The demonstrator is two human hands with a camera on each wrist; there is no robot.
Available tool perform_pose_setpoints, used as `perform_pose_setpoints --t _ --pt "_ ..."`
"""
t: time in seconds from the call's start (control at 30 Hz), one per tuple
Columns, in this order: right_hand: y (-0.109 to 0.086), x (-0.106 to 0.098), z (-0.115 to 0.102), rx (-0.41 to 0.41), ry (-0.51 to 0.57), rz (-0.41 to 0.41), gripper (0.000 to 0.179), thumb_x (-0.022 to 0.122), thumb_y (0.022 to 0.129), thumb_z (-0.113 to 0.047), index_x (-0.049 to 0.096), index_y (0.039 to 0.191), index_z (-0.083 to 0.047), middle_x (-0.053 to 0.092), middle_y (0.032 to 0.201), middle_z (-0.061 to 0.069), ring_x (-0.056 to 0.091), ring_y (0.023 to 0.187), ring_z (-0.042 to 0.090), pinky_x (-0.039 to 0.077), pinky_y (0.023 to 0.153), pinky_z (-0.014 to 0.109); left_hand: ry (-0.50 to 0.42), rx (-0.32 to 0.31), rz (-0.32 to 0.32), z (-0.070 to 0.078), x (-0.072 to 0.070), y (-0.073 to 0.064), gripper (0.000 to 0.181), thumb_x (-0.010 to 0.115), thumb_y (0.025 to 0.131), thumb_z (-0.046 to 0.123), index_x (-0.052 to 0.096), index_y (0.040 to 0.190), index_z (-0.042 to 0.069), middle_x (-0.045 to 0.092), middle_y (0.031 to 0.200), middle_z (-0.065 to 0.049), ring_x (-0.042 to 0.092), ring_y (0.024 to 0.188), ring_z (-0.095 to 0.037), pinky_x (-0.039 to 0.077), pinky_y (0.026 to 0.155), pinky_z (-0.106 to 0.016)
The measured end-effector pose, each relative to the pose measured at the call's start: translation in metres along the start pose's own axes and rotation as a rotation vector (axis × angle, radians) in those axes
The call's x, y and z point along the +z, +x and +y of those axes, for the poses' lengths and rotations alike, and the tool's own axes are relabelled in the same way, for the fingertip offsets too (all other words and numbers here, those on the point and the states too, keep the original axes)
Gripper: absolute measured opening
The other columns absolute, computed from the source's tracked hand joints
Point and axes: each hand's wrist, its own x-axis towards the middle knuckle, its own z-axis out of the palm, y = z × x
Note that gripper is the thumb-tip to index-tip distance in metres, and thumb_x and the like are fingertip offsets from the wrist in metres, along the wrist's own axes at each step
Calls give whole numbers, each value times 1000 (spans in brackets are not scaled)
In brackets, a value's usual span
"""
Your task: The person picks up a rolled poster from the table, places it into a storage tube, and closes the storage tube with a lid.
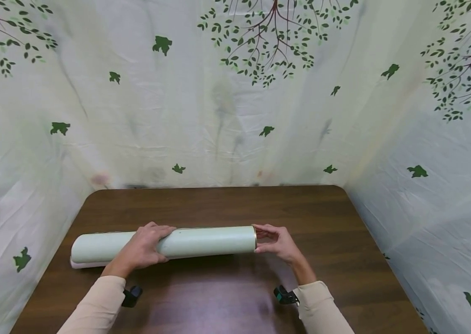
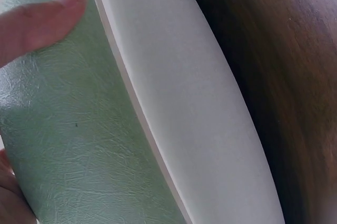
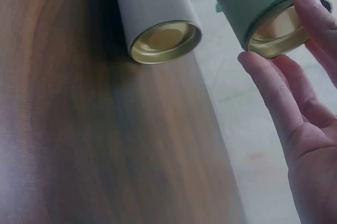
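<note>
A long pale green cardboard tube (image 1: 219, 240) lies sideways across the table, its gold metal end (image 3: 274, 31) facing right. My left hand (image 1: 145, 246) grips it around the middle, thumb on the near side and fingers over the top. At the right end, my right hand (image 1: 277, 242) holds the rim between thumb and fingertips. A white tube (image 3: 152, 2) with a similar gold end (image 3: 166, 42) lies alongside, mostly hidden beneath the green one in the head view. The left wrist view shows the white tube (image 2: 189, 97) right beside the green surface (image 2: 79, 129).
The dark brown wooden table (image 1: 210, 204) has rounded back corners. White curtains (image 1: 194, 116) printed with branches and green leaves stand around its back and sides. Each wrist wears a small dark camera, one on the left (image 1: 132, 296) and one on the right (image 1: 285, 295).
</note>
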Motion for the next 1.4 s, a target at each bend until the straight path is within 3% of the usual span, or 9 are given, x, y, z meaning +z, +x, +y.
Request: perform_pose_setpoints --t 0.13,0.33,0.47,0.67,0.9,1.1,1.4 --pt "1 0 1 -27 -14 11 63 80 71 6 55 128 12 58 117 24 63 101 21 55 79 34 -10 -16 -9 3 -1 1 70 89 59 12 63 122 0 67 116 -13 55 94 -29 44 77 -52" --pt "1 4 8 -57 55 49 66 80 67 11 52 126 17 62 110 8 63 99 21 55 79 36 11 -8 7 5 -2 1 70 89 57 10 64 121 0 67 116 -13 54 92 -28 43 75 -50" --pt "0 9 12 -42 81 62 67 79 65 15 51 126 18 63 109 5 64 99 18 55 79 36 25 -8 -11 3 -2 0 69 89 58 10 64 121 -1 67 115 -14 55 93 -29 43 74 -50" --pt "1 12 14 -50 55 69 66 78 66 14 52 127 16 64 113 9 64 99 18 52 85 50 21 -18 -18 0 -2 -3 70 89 58 12 63 122 -2 66 116 -14 55 94 -30 43 76 -50" --pt "0 10 7 -16 68 35 65 80 68 10 52 126 15 63 115 11 64 100 19 55 82 36 2 -15 -19 -4 -1 -3 71 89 58 11 63 123 0 66 117 -13 56 97 -31 44 79 -53" --pt "1 7 -6 55 48 6 65 81 70 6 51 128 11 56 124 25 61 107 25 52 88 37 -32 -33 -28 -5 -2 -2 69 88 59 11 63 122 0 66 116 -11 55 98 -30 43 81 -53" --pt "5 2 -17 99 1 -53 64 79 75 0 49 131 8 55 126 25 58 111 36 51 91 38 -43 -41 -22 -6 -3 -2 69 90 57 13 64 121 2 67 112 -8 56 95 -28 44 80 -50"
